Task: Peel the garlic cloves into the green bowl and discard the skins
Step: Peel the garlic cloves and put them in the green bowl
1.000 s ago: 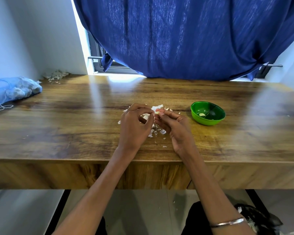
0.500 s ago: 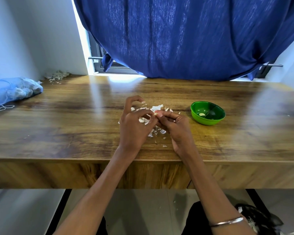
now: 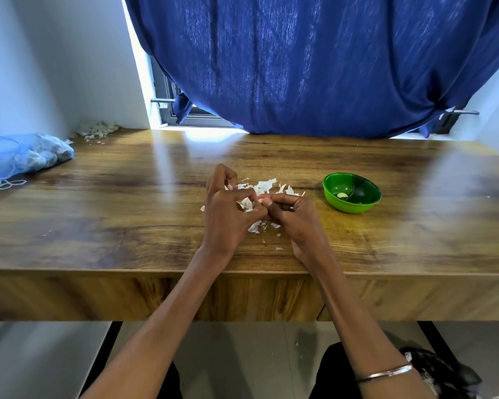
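My left hand and my right hand meet over the middle of the wooden table. Between their fingertips they pinch one small pale garlic clove, mostly hidden by the fingers. A heap of white garlic skins lies on the table right under and behind the hands. The green bowl stands to the right of my right hand, with a peeled clove inside it.
A blue net bag of garlic lies at the table's left edge. A small pile of garlic bits sits in the far left corner. A blue curtain hangs behind the table. The table's front edge runs under my wrists.
The left index and middle fingers lifted away from the clove and stay raised; the left thumb keeps working at the clove. The right hand has barely moved.
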